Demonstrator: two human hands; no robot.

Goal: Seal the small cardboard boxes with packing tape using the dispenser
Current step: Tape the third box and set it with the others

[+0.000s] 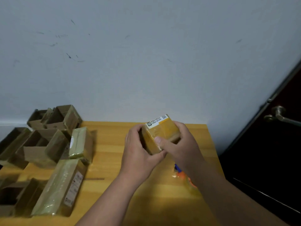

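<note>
I hold a small cardboard box (161, 132) wrapped in shiny tape above the wooden table (110, 154), tilted, with a white printed label on its far top face. My left hand (140, 149) grips its left side, thumb under the near corner. My right hand (180, 144) grips the right side, its thumb pressing on the near face. The tape dispenser (184, 176), orange and blue, lies on the table under my right forearm, mostly hidden.
Several open cardboard boxes (40, 142) crowd the table's left side, with two taped boxes (81, 142) (61, 188) among them. A wall stands close behind the table. A dark door with a metal handle (280, 116) is at the right.
</note>
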